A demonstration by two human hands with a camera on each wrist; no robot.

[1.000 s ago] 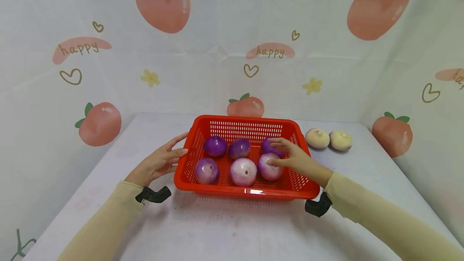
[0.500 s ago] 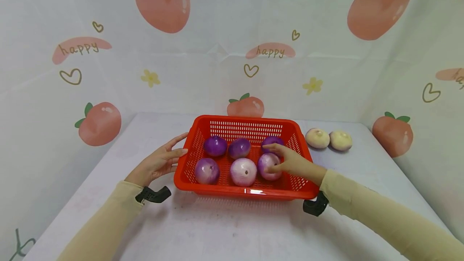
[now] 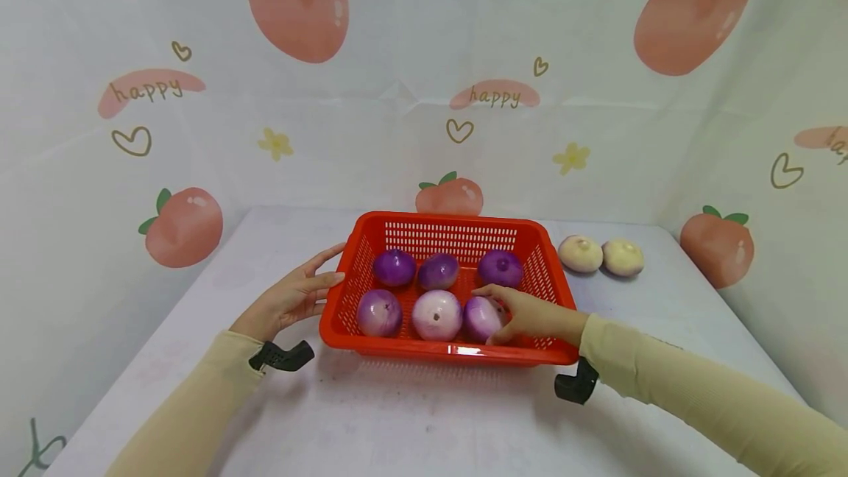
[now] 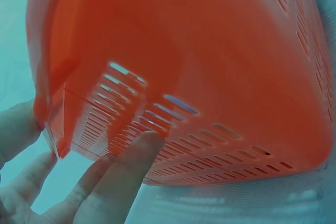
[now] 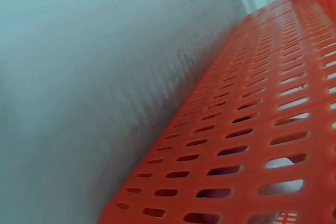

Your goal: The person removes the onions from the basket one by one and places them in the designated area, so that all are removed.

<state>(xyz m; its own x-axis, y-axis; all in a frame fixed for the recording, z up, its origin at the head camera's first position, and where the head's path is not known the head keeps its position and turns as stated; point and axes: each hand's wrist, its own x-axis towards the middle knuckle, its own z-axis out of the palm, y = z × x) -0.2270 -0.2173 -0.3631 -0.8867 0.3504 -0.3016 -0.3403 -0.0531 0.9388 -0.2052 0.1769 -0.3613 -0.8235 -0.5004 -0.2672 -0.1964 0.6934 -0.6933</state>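
Right grip [image 3: 535,314] on onion [image 3: 482,318], six in basket [image 3: 404,345]

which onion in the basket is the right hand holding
The near-row onion at the right end of the red basket: the right hand curls round it, while neither hand grips the other five onions inside.

Backdrop [image 3: 397,35]: "happy" on left pink band [image 3: 149,81], again on middle band [image 3: 495,96]. Right band [image 3: 813,137] cut by frame edge, "ha" legible.
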